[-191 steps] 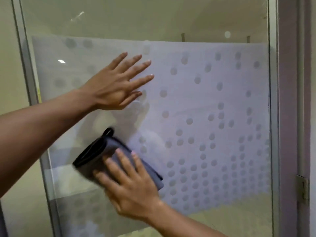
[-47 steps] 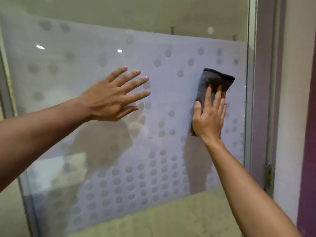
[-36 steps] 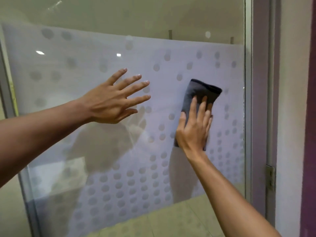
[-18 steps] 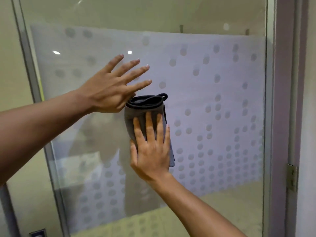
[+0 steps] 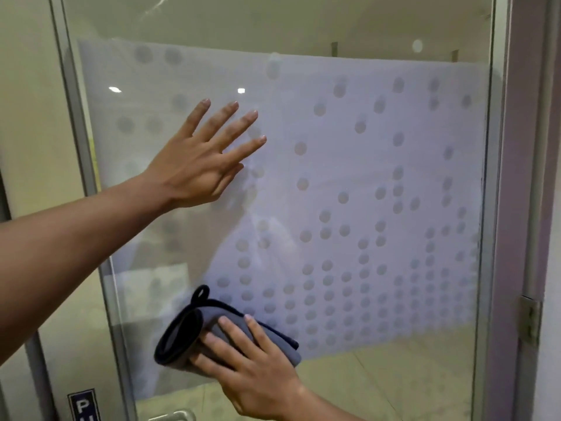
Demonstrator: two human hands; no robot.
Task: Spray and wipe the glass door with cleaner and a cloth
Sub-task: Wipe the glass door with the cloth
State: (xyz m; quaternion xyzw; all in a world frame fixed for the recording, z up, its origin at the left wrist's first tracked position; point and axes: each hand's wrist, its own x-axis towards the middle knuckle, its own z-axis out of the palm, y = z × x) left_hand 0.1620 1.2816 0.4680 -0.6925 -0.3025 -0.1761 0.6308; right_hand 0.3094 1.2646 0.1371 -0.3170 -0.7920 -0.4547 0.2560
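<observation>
Two bare hands work one glass door (image 5: 379,165). Nearest, the right hand (image 5: 255,372) presses one folded grey cloth (image 5: 188,338), black-edged with a loop, flat-fingered near the frosted dotted film's lower left corner. Farther up, the left hand (image 5: 200,162) rests spread. One sign (image 5: 83,405) shows "P".

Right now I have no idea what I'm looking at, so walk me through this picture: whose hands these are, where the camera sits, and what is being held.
There is no machine here. The camera is worn on a person's head, looking forward and down at their own two bare hands. Ahead stands a glass door with a frosted, dotted film. The left hand lies flat on the glass, fingers spread, holding nothing. The right hand presses a folded grey cloth against the lower part of the glass with straight fingers. A hinge shows at right. No spray bottle is in view.
</observation>
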